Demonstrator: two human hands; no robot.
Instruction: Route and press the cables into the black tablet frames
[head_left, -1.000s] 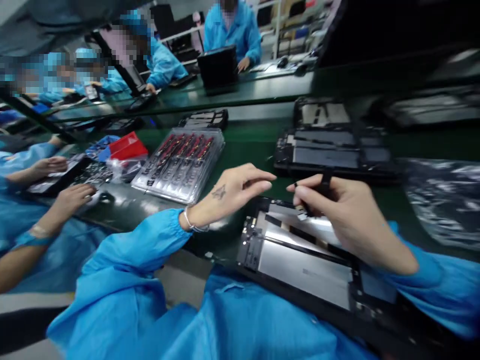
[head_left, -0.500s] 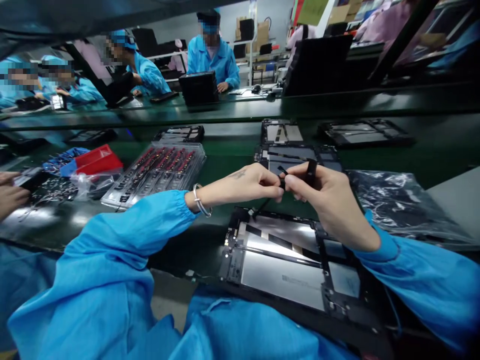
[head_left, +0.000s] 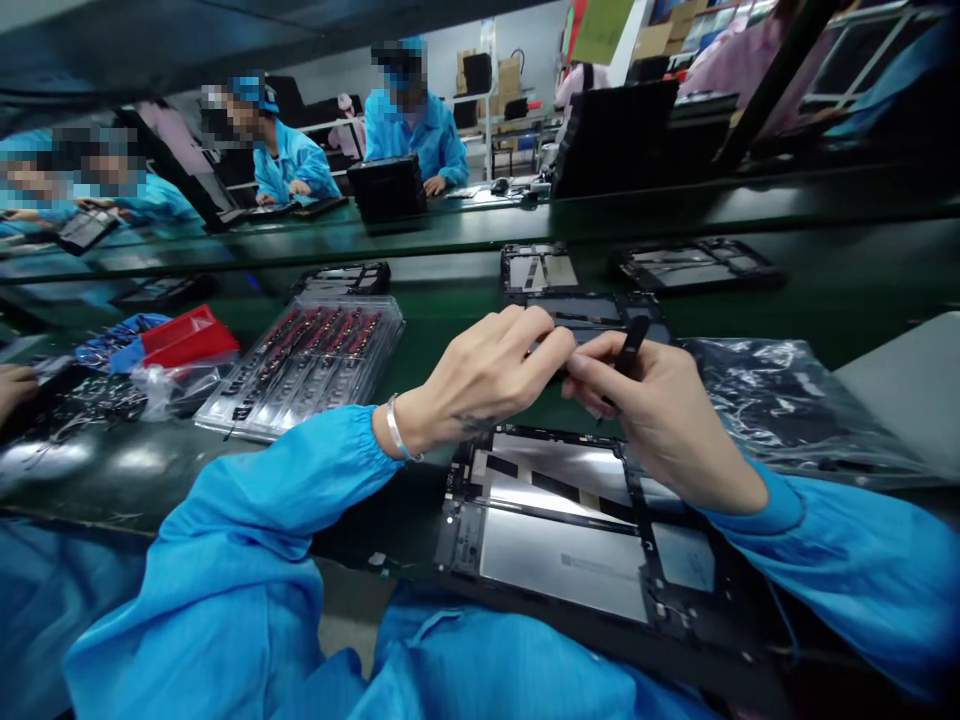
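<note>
My left hand (head_left: 499, 365) is closed, thumb and fingers pinched together, its back turned toward me. Its fingertips meet those of my right hand (head_left: 660, 410); any small part between them is hidden. Black tweezers (head_left: 634, 343) lie in my right hand, the flat end sticking up between thumb and forefinger. Below both hands an opened tablet (head_left: 562, 560) lies at the table's front edge, its silver battery plates and black frame showing. Another opened tablet (head_left: 592, 305) is partly covered by my hands.
Left of my hands stands a clear plastic tray (head_left: 307, 365) of small red and black parts. Beyond it are a red bin (head_left: 184, 338) and loose wires. A plastic bag (head_left: 780, 400) lies right. More tablets (head_left: 697, 265) sit behind; co-workers (head_left: 412, 130) work across the line.
My left hand has rolled over, its back now hiding the small black piece seen at the fingertips before. The tweezers in my right hand have tilted. The tablet beneath stays put.
</note>
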